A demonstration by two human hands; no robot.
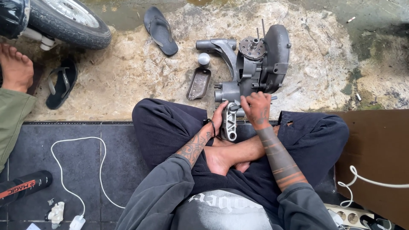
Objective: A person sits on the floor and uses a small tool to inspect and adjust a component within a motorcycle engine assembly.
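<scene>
A motorcycle tyre (70, 23) fills the upper left corner, resting on the rough concrete floor (324, 55). Dark floor tiles (30, 153) cover the lower left, and a brown board (375, 162) lies at the right.

The grey engine casing (260, 64) stands on the concrete just ahead of the seated person's crossed legs, its round hub on top and a long arm reaching left. At its near end a silver bracket (230, 123) hangs down between the knees.

The right hand (257, 110) sits on the casing's lower edge, fingers curled and pinching a small part there; what exactly it pinches cannot be told. The left hand (217, 121) lies against the bracket's left side, its grip loosely folded around it.

Just left of the casing lies a grey oblong cover (198, 83), with a small round cap (204, 58) above it. 2 black sandals (160, 30) lie apart on the concrete. A white cable (64, 140) loops over the tiles, near a black spray can (25, 185). Another person's bare foot (16, 68) shows at the left edge.
</scene>
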